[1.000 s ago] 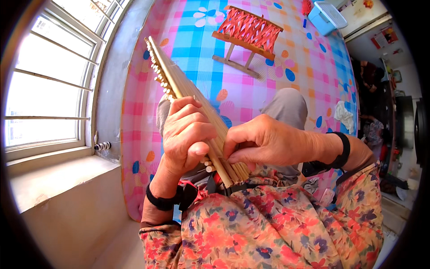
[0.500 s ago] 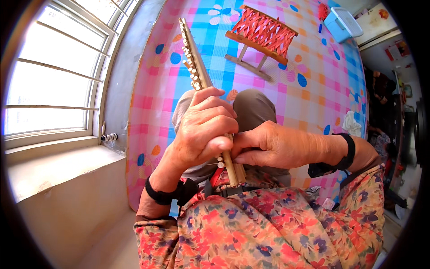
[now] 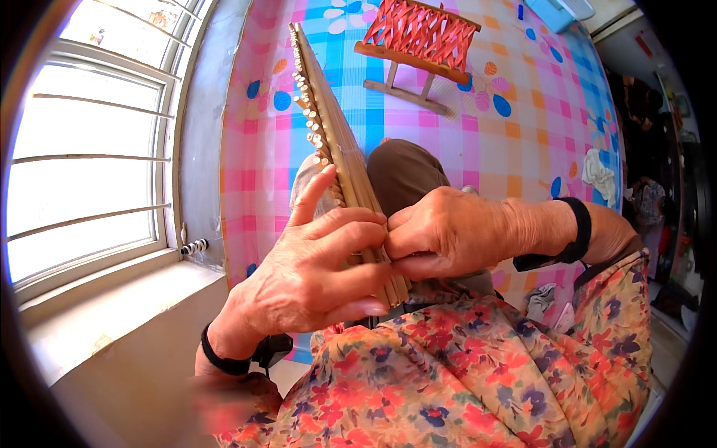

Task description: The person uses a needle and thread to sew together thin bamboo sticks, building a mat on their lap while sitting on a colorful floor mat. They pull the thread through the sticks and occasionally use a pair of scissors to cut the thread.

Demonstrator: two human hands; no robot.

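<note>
A long bundle of pale, thin sticks [image 3: 334, 142] slants up from my lap, with many cut round ends along its left side. My left hand [image 3: 302, 272] lies across the lower part of the bundle, its fingers loosened and spread apart, touching the sticks. My right hand [image 3: 441, 235] is closed on the bundle at its right side, fingertips tucked in against the sticks; what exactly they pinch is hidden. My knees in trousers [image 3: 403, 168] are under and beside the bundle.
A wooden stand with red woven strips [image 3: 418, 37] is on the checked mat [image 3: 485, 142]. A blue tub [image 3: 560, 9] sits behind it, and a white cloth [image 3: 597, 175] lies right. A barred window and sill [image 3: 112, 299] border the left. Two people [image 3: 646, 201] are at far right.
My left hand has loosened from its curled grip, spreading its fingers and moving lower. The bundle now points more upright than a second ago. My right hand stays at its right side.
</note>
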